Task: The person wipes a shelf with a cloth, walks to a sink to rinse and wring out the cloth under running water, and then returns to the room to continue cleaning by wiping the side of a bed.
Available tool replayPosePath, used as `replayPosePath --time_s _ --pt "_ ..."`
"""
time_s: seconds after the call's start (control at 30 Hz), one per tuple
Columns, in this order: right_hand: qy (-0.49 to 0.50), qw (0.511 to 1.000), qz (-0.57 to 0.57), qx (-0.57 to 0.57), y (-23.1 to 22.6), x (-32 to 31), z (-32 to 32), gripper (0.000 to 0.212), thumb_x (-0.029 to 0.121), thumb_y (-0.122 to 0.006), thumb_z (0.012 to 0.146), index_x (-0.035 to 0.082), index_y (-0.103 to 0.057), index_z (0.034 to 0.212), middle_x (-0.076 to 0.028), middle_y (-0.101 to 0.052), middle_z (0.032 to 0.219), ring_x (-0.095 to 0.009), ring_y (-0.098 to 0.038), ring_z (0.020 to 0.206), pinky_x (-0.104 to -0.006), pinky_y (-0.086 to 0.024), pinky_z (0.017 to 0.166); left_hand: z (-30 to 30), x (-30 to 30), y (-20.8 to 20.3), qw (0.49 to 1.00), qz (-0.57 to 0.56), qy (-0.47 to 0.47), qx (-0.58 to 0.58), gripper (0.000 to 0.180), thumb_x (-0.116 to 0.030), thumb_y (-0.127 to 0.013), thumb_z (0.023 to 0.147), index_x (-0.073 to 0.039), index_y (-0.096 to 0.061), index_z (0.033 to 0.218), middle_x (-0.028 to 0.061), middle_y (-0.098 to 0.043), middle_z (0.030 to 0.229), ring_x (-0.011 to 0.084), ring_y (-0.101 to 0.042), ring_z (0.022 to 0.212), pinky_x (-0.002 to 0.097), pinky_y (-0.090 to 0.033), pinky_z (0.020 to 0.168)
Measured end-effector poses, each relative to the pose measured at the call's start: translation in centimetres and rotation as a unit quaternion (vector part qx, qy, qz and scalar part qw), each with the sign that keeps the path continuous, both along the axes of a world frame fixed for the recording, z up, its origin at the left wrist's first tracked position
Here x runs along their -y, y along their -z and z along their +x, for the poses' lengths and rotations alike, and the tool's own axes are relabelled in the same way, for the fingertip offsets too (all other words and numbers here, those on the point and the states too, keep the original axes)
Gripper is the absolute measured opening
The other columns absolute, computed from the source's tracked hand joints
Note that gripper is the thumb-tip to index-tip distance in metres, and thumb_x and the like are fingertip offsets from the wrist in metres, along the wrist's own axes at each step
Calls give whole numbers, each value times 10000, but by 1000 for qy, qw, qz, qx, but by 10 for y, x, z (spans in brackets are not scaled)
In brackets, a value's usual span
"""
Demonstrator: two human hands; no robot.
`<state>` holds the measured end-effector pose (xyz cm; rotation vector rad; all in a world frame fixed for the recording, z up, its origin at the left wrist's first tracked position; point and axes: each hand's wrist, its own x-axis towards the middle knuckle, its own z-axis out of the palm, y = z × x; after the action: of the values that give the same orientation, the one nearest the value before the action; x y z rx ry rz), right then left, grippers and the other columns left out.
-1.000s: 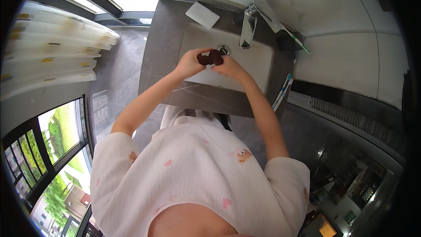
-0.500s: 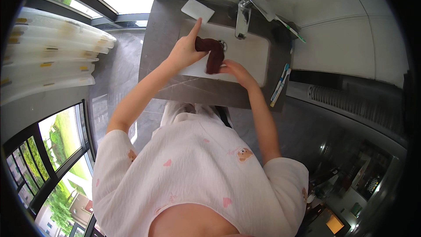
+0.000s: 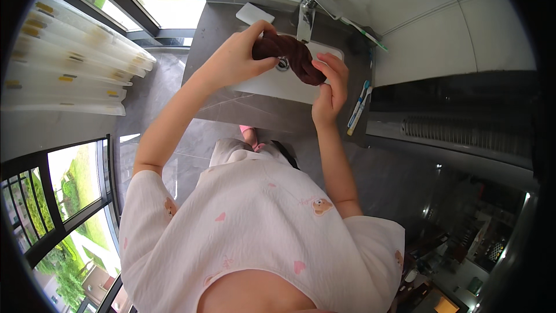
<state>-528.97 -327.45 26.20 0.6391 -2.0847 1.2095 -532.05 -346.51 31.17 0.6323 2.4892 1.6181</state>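
Cloth [image 3: 292, 55], one, dark brown, twisted into a thick rope; held above the sink [image 3: 269, 88], stretched between both hands and sloping from far left down to near right. Left hand [image 3: 238, 59], bare, clamped on the cloth's left end, fingers over the far side and thumb along the near side. Right hand [image 3: 331, 88], bare, closed on the right end, fingers bent above it and thumb beneath. Drain [image 3: 282, 65], round, metal, seen just below the cloth's middle. Sink, pale, rectangular, set in a dark grey countertop [image 3: 211, 52]. Faucet [image 3: 307, 20], chrome, at the sink's far side. Slab [image 3: 255, 14], white, flat, rectangular, lying on the countertop at far left, beyond the left hand. Toothbrush [image 3: 365, 33], white and green, at far right; what supports it cannot be told. Two toothbrushes [image 3: 359, 107], side by side on the countertop, right of the right hand. Curtain [image 3: 66, 61], whitish with yellow and grey patches, well apart at left.
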Motion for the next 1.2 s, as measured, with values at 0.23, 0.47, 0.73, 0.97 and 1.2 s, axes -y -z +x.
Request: replayPosePath --time_s 0.23,0.47,0.73,0.97,1.2 --pt "18 994 -73 85 -30 24 34 184 34 -592 626 30 -544 803 -68 -524 747 -208 -470 719 -287 -364 654 43 -19 -25 985 -98 20 -138 334 -183 -610 613 -17 -488 876 117 -564 652 241 -545 568 288 -419 525" --pt "8 985 -152 82 -28 5 60 107 20 -601 647 6 -532 727 -61 -541 710 -165 -505 676 -251 -392 621 78 -18 -28 993 -20 26 -118 380 -190 -594 639 -36 -496 972 123 -568 660 249 -541 561 282 -420 529" --pt "159 954 -212 -139 -93 -53 65 64 -19 -521 718 -29 -532 781 -106 -565 796 -141 -520 723 -238 -416 678 123 14 -30 998 -39 -35 16 337 -79 -504 718 -108 -494 1054 64 -563 794 119 -486 594 211 -397 569" --pt "24 997 -72 -14 -121 -37 87 60 -6 -483 735 8 -512 785 -33 -519 692 -87 -492 630 -197 -392 583 112 -9 -16 951 -101 -79 -282 414 -255 -604 650 -76 -514 1012 126 -472 1000 224 -454 897 272 -415 658" --pt "-75 979 -155 112 -124 -22 98 54 -6 -459 752 -2 -473 804 -26 -505 739 -72 -480 695 -182 -382 639 89 -49 11 961 179 190 87 288 -184 -616 672 0 -503 862 41 -505 731 106 -479 661 227 -401 556"
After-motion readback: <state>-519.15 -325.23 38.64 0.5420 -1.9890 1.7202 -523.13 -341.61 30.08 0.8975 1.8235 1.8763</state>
